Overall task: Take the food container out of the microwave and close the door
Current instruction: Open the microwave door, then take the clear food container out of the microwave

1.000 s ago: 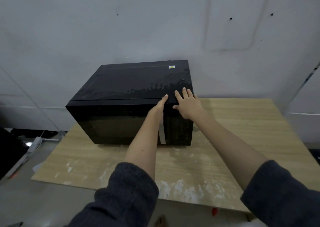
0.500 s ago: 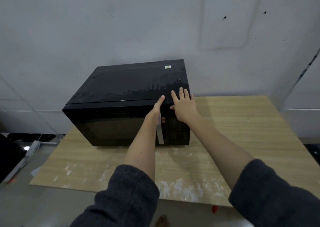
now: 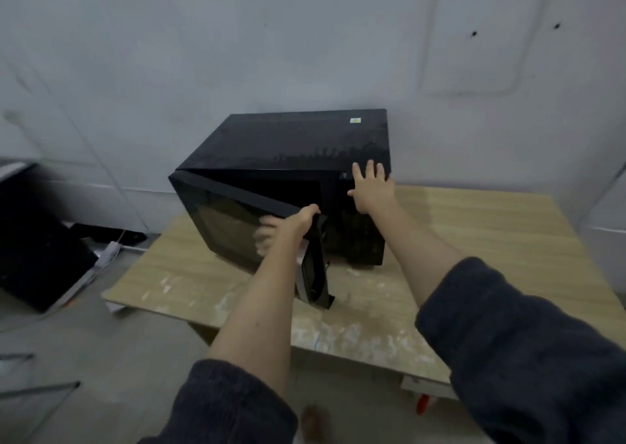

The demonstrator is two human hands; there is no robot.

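Note:
A black microwave (image 3: pixel 298 142) stands on the wooden table (image 3: pixel 474 240) against the wall. Its door (image 3: pixel 230 230) is swung partly open toward me, hinged at the left. My left hand (image 3: pixel 298 221) grips the door's free edge near the top, with the fingers showing through the dark glass. My right hand (image 3: pixel 371 189) lies flat, fingers spread, on the microwave's top right front corner above the control panel. The inside is dark, and no food container shows in it.
The table's front part has white smears (image 3: pixel 355 335). A black case or device (image 3: pixel 37 250) sits at the left on the floor beside a white power strip (image 3: pixel 110 250) and cables. The grey wall stands right behind the microwave.
The door was shut before; my left hand has pulled it partly open toward me. My right hand stays pressed on the top right corner. The view has shifted to the left.

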